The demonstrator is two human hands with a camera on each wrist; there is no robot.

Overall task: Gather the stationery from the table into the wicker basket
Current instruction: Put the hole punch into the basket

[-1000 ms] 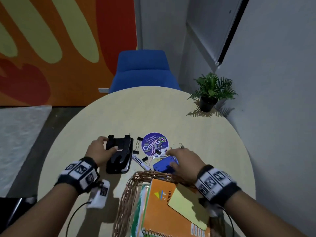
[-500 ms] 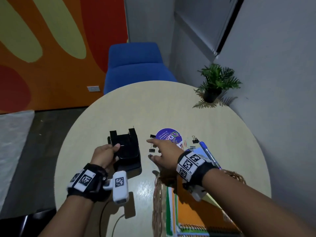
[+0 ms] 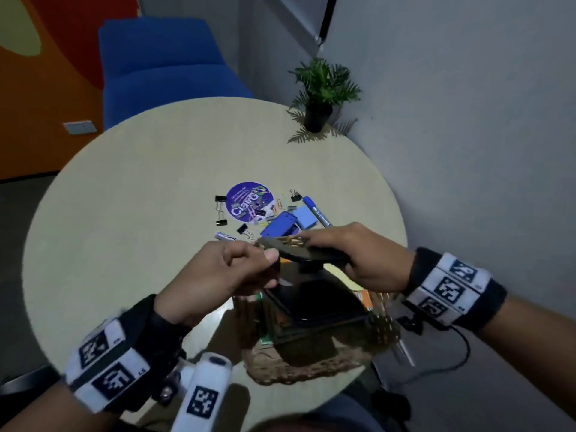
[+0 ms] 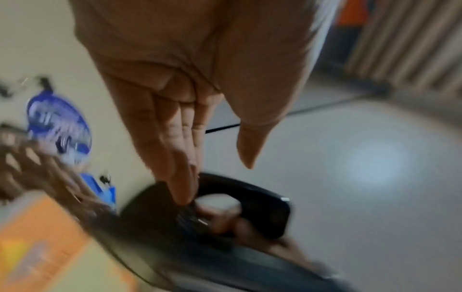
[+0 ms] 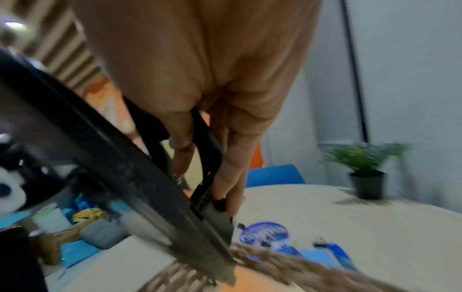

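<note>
A black hole punch hangs tilted over the wicker basket at the table's near edge. My left hand pinches its left end, thumb on top. My right hand grips its right end, with the fingers wrapped round the black handle. The left wrist view is blurred and shows my fingers reaching onto the punch. On the table beyond lie a blue stapler, a blue marker, a blue note pad, binder clips and a purple round sticker.
An orange notebook lies in the basket under the punch. A potted plant stands at the table's far right, close to the grey wall. A blue chair sits behind the round table.
My left hand lifted the hole punch off the table and brought it right, over the basket. My right hand left the blue stapler and took hold of the punch's other end.
</note>
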